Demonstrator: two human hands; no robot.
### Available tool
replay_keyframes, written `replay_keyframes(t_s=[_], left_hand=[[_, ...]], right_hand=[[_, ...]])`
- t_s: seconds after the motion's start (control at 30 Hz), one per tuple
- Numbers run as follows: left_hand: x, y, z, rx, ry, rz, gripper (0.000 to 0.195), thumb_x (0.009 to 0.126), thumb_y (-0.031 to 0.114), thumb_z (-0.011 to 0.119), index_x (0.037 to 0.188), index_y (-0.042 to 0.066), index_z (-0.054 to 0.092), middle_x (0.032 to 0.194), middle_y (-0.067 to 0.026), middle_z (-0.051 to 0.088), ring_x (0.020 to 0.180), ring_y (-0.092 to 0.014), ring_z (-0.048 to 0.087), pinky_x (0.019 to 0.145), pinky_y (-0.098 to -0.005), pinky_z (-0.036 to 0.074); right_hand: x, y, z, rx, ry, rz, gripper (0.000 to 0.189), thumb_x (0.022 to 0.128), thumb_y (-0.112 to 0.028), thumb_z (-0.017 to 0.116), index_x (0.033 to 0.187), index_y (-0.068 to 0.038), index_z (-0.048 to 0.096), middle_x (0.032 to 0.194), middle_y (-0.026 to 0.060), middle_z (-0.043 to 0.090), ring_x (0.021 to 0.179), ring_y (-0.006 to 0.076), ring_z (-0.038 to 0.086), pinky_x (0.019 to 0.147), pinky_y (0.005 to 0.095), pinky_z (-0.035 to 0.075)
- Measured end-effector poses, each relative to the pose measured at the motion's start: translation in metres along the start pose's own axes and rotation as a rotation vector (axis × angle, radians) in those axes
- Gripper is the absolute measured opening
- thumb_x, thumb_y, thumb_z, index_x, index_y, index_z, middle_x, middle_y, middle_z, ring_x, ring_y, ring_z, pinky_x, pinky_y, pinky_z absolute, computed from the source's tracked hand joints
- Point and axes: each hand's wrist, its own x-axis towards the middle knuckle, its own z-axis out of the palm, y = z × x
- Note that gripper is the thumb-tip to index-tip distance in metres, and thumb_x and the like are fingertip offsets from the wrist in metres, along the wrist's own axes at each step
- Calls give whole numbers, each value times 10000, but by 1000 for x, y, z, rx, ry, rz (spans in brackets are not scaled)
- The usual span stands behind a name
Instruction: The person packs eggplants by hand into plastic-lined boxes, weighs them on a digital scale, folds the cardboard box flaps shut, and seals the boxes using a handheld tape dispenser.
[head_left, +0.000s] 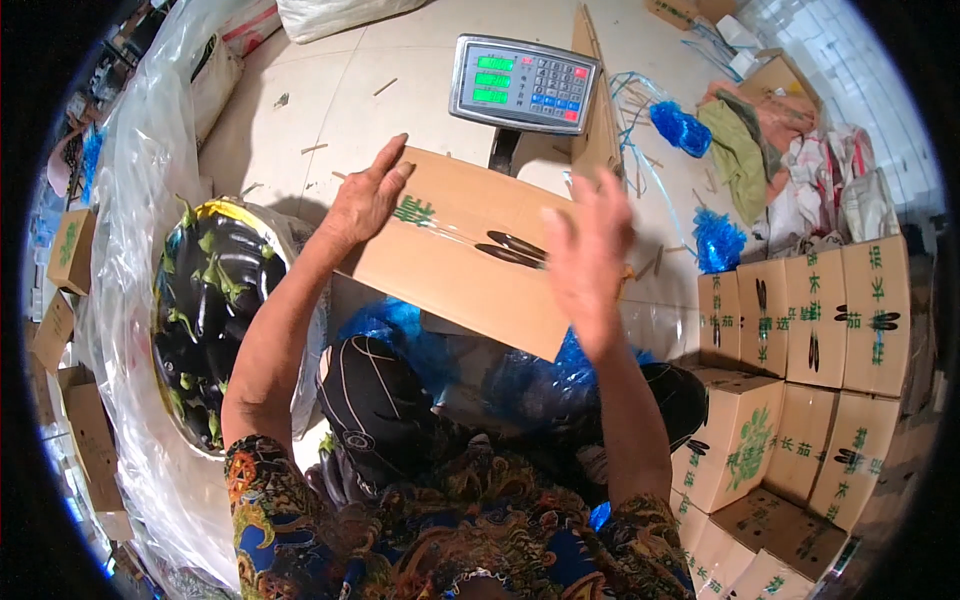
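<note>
A cardboard box (457, 274) printed with green characters and dark eggplant shapes lies tilted before me, clear tape along its middle. My left hand (373, 191) rests on its far left corner, thumb on top and fingers at the edge. Over its right end is my right hand (592, 259), blurred, fingers spread; whether it touches the cardboard I cannot tell. Beyond the box stands an electronic scale's display panel (523, 84) with lit green readouts. Left of my left arm, a wide sack (281, 244) holds many dark eggplants (210, 300).
Stacked printed cartons (814, 442) stand on the right. A flattened cardboard sheet (592, 97) stands beside the scale. Blue plastic bundles (680, 129), strapping and cloths (731, 157) lie at the upper right. Clear plastic sheeting (127, 225) runs down the left. Several eggplants (330, 480) lie by my left leg.
</note>
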Motion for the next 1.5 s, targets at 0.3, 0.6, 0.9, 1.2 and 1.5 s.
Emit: replay_keyframes(t_s=[0.3,0.6,0.9,1.2,1.5], left_hand=[[1,-72,-23,-146,51,103,536,1027,422,390,1487,148,365,1394,-237,505,1333,-361,453,1090,-364,349],[-31,-96,-42,-389,99,22,532,1022,357,436,1476,84,388,1443,-131,473,1338,-246,428,1110,-333,322],[-24,-71,-43,-409,-150,-187,770,934,652,401,1377,32,507,1348,-172,558,1219,-305,544,1003,-427,447],[-39,81,30,-485,-437,-155,1084,804,772,510,1539,60,152,1559,-250,200,1434,-374,241,1133,-526,297],[-51,35,69,-372,-146,-119,779,962,467,527,1467,-70,275,1390,-285,480,1333,-358,444,1118,-355,329]], right_hand=[[-161,136,105,925,-562,1467,650,956,-580,482,1377,-85,486,1381,101,518,1254,257,483,1053,431,368],[-163,86,86,1758,-252,1400,532,919,-319,675,1360,-68,518,1385,67,537,1286,226,474,1084,421,354],[-26,18,-146,923,-671,367,179,835,-206,699,870,-51,618,865,43,640,745,198,624,622,391,505],[-102,-50,-92,365,-876,-289,248,758,-55,644,974,-84,528,921,105,529,933,300,586,737,421,524],[-83,8,-30,408,-307,494,618,937,-311,624,1394,51,419,1414,242,459,1242,315,508,1047,501,384]])
